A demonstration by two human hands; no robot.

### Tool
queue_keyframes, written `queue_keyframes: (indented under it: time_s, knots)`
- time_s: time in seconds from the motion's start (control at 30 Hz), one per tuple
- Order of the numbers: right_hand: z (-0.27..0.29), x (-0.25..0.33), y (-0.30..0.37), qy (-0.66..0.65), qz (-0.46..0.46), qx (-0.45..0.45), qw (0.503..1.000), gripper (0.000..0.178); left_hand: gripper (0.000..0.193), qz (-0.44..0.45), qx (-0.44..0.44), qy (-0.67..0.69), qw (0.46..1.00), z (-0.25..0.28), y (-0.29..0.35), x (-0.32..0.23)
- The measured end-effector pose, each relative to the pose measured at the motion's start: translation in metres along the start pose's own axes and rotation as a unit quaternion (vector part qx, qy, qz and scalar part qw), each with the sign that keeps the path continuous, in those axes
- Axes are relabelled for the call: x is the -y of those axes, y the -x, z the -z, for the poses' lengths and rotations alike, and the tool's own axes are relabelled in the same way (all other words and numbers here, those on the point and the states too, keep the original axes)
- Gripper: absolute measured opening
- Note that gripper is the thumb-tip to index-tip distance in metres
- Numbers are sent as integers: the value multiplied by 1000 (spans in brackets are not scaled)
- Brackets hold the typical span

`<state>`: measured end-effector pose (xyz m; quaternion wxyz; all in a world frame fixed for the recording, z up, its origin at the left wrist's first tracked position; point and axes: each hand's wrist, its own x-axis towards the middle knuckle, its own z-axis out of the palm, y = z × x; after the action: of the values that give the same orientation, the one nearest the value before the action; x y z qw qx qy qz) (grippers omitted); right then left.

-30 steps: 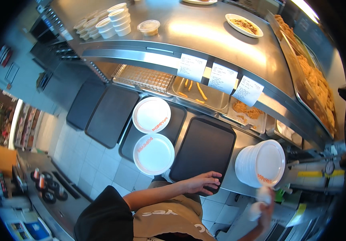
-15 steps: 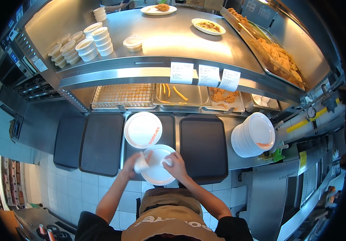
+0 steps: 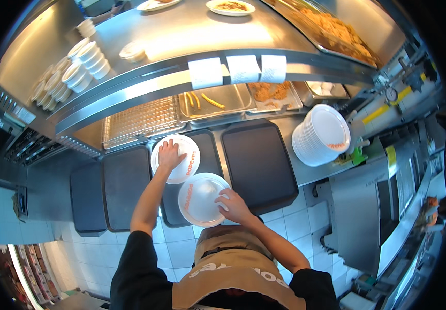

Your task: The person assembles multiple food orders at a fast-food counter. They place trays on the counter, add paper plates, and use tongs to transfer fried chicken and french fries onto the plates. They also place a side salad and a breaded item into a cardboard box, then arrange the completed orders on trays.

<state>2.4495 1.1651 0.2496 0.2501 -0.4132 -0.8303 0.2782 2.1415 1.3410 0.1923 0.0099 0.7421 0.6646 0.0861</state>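
Two round white plates with orange lettering lie on one dark tray [image 3: 206, 142], the near plate [image 3: 199, 206] overlapping its front edge and the far plate [image 3: 192, 155] behind it. My left hand [image 3: 167, 157] reaches over the far plate, fingers bent down onto its surface and thumb out to the right. Something white seems to be under those fingers, but it blends with the plate. At the right rim of the near plate is my right hand [image 3: 233, 206], its fingers apart and touching the rim.
More dark trays flank this one, including the right tray [image 3: 259, 160]. A tall plate stack [image 3: 320, 137] stands on the right. Behind, a metal shelf edge [image 3: 166, 77] with paper slips overhangs a wire rack [image 3: 140, 121] and food pans. Lidded cups [image 3: 86, 70] stand upper left.
My left hand has moved from the near plate up to the far plate; the white crumpled thing it held no longer shows clearly. My right hand's fingers have spread. The view has tilted.
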Motion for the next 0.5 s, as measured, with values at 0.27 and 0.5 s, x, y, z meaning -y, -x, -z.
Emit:
queue_keyframes:
  time_s: [0.27, 0.5]
  knots:
    - [94, -32, 114, 16, -209, -233, 950, 14, 28, -173, -79, 34, 981, -54, -10, 41]
    - [251, -174, 193, 143, -382, -457, 791, 17, 37, -68, 20, 34, 997, -35, -33, 27]
